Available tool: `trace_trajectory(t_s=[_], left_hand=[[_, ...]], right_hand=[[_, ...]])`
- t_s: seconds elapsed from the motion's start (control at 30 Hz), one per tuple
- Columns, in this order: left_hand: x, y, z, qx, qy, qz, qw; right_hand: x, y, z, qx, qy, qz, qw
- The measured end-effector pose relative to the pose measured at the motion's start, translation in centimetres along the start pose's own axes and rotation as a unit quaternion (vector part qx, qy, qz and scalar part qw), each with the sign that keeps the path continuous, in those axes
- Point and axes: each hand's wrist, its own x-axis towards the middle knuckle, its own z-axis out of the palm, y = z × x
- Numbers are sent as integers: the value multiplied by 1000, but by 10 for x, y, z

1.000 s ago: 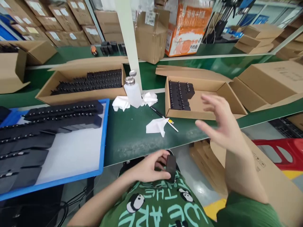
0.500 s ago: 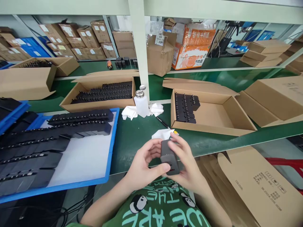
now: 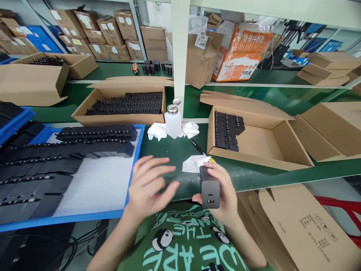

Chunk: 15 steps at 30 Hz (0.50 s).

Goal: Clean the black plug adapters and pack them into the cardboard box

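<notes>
My right hand (image 3: pixel 224 194) is closed round a small dark grey charger block (image 3: pixel 209 187), held upright just above the front edge of the green table with its port end facing me. To its left my left hand (image 3: pixel 149 184) hovers with its fingers spread, empty, beside the corner of the blue tray (image 3: pixel 129 177). A crumpled white wipe (image 3: pixel 193 164) lies on the table just beyond both hands.
The blue tray holds rows of black charger blocks (image 3: pixel 84 145). A cardboard box (image 3: pixel 284 160) at right contains a few more blocks (image 3: pixel 227 130); another box (image 3: pixel 93 118) behind the tray is full. A white dispenser bottle (image 3: pixel 173 120), wipes and a thin pen (image 3: pixel 199 148) stand mid-table.
One second ago my left hand held the block and my right was raised. Both hands then met on it. Now my right hand holds it alone and my left has let go, moving left.
</notes>
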Motion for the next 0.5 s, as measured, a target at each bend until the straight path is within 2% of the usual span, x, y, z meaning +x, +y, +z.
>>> trace_trajectory(t_s=[0.1,0.17,0.23,0.33,0.4,0.43,0.5], left_hand=[[-4,-14,0,34,-1,-119,992],[-4,-11,2,-52,-23,-179,982],[-2,0,5,-184,-46,-175,966],[3,17,13,-315,-84,-95,941],[5,22,18,-305,-93,-63,945],[6,22,20,-283,-83,-70,953],[3,15,18,-231,-39,-132,963]], right_hand=[[4,0,-5,-12,11,37,999],[6,1,-6,7,-7,59,998],[7,3,-3,58,-17,81,995],[5,4,3,133,-17,89,987],[2,4,5,131,-19,85,988],[1,4,4,102,-21,85,991],[2,10,-5,13,-16,90,996]])
